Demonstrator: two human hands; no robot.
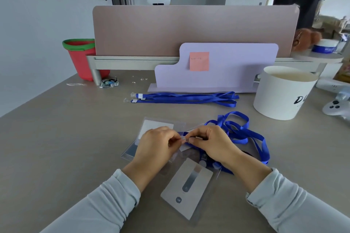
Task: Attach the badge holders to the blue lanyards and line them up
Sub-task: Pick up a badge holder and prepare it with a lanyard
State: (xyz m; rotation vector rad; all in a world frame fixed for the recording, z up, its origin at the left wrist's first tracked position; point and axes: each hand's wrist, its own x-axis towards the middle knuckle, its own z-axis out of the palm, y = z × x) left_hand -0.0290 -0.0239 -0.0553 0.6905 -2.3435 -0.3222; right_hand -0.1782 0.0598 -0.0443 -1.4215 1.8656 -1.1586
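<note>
Over badge holders [186,185], left hand [155,147] and right hand [212,143] pinching lanyard clip [183,138]

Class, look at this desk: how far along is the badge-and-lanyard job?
Early on. The straight lanyards at the back lie in line, but I see no holder on their ends. In hand: the left hand and right hand pinch the clip of a tangled lanyard over a badge holder. Left: the nearer holder, then lining up.
</note>
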